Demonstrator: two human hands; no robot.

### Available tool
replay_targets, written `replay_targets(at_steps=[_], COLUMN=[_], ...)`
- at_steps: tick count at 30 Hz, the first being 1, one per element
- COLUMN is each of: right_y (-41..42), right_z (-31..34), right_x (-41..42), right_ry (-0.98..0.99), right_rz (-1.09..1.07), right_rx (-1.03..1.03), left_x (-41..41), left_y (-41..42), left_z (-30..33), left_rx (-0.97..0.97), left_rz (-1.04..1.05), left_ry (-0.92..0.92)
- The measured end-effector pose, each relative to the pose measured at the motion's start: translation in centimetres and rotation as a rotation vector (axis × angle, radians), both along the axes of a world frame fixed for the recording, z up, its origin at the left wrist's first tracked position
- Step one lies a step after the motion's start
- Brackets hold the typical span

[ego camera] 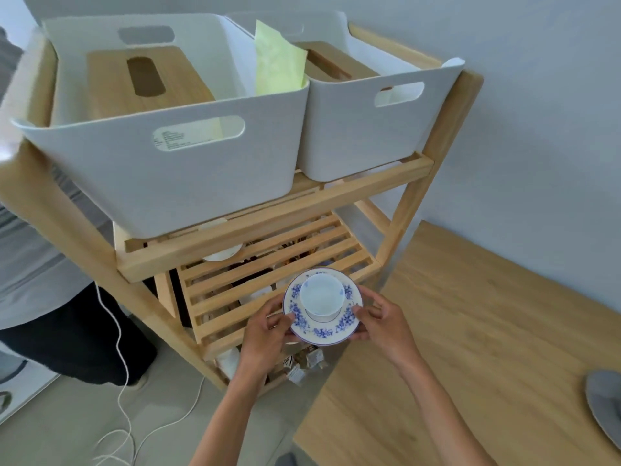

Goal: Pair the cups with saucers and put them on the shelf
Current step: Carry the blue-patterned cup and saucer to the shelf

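Observation:
A white cup (321,299) stands upright on a saucer with a blue flower pattern (324,331). My left hand (265,334) grips the saucer's left rim and my right hand (386,322) grips its right rim, thumbs on top. The pair is held in the air just in front of the slatted middle level of the wooden shelf (268,284). Another white cup (221,253) shows partly under the top level, further back on the shelf.
Two white bins (188,183) (363,139) with wooden boxes and a yellow packet fill the shelf's top. A wooden table (470,364) lies to the right with a grey dish (605,408) at its edge. A person stands at left; white cable (121,381) crosses the floor.

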State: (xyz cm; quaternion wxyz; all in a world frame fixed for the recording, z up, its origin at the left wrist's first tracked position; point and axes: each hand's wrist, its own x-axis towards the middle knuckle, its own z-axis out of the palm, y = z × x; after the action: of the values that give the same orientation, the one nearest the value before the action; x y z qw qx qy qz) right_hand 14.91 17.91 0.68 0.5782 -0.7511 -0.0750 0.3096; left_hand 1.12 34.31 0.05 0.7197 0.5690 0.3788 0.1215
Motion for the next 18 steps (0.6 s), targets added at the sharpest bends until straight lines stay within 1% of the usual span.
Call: replay_targets(at_steps=[4,9,14,16,18], right_y=[3.2,7.3,10.8,12.3,14.2], right_z=[-0.1,-2.4,-4.3,-4.6,-5.5], right_x=[2.1,5.8,10.2,12.2,14.3], right_ry=[-0.043,-0.067,-0.066,-0.082,-0.078], right_rz=[0.060,0.086,0.153,0.183,0.195], right_rx=[-0.058,-0.098,-0.087,-0.084,-0.063], left_x=[2.0,5.0,8.5,9.9,11.7], left_y=[3.4,7.1,10.5,11.5,12.6], left_z=[-0.7,-2.0,-3.4,-3.3,-3.9], left_rx=[0.049,0.106,0.184,0.192,0.178], left_rz=[0.006,-0.016,-0.016,-0.023,0.016], left_ry=[-0.025,-0.006,0.040,0.024,0.035])
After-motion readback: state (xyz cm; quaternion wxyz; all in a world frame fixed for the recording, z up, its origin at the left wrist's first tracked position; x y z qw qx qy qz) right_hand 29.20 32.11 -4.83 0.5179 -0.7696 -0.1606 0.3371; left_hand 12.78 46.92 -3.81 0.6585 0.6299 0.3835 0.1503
